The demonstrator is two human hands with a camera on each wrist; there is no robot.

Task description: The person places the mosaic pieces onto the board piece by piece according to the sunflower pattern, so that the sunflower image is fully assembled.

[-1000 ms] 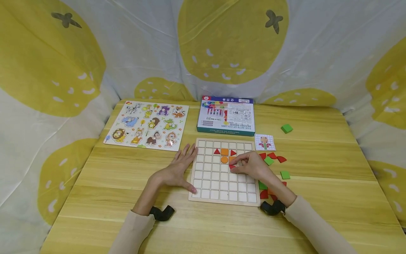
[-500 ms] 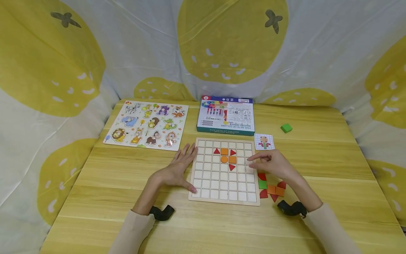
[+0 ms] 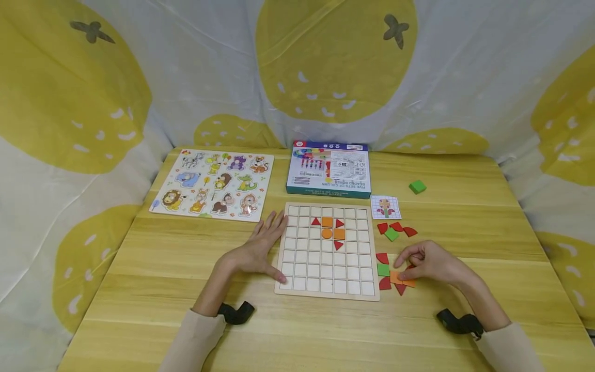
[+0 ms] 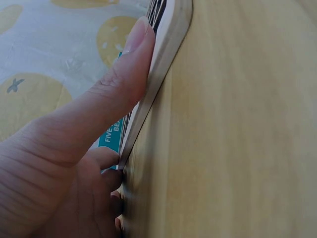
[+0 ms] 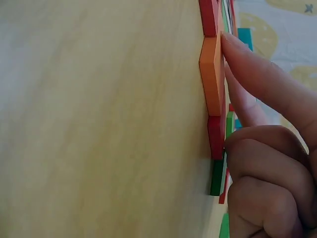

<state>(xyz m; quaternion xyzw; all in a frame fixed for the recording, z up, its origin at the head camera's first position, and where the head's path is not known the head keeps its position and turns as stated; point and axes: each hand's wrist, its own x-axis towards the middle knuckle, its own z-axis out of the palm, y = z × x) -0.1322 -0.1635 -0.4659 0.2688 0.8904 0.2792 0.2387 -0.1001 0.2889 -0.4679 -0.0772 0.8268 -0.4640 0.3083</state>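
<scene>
My left hand point(image 3: 260, 250) lies spread at the left edge of the wooden grid board point(image 3: 302, 297), its thumb and fingertips touching the rim. In the left wrist view, the thumb point(image 4: 114, 84) presses along that rim. On the board sit an orange circle point(image 3: 327, 234), two orange squares point(image 3: 327, 222) and three red triangles point(image 3: 339, 245). Right of the board, my right hand point(image 3: 434, 263) is over a cluster of loose tiles. Its thumb touches an orange square tile point(image 5: 214, 74); the index finger is held apart from the thumb, the other fingers curled.
A small pattern card point(image 3: 386, 207) lies beside the board. Near it are red quarter-circles point(image 3: 410, 232) and a green tile point(image 3: 392, 234). Farther back are a green block point(image 3: 417, 186), a flat box point(image 3: 328, 170) and an animal puzzle point(image 3: 214, 183). A patterned cloth hangs behind the table.
My right hand has left a red triangle in the grid below the right orange square, then moved right and toward me to the loose tiles. My left hand stays at the board's edge.
</scene>
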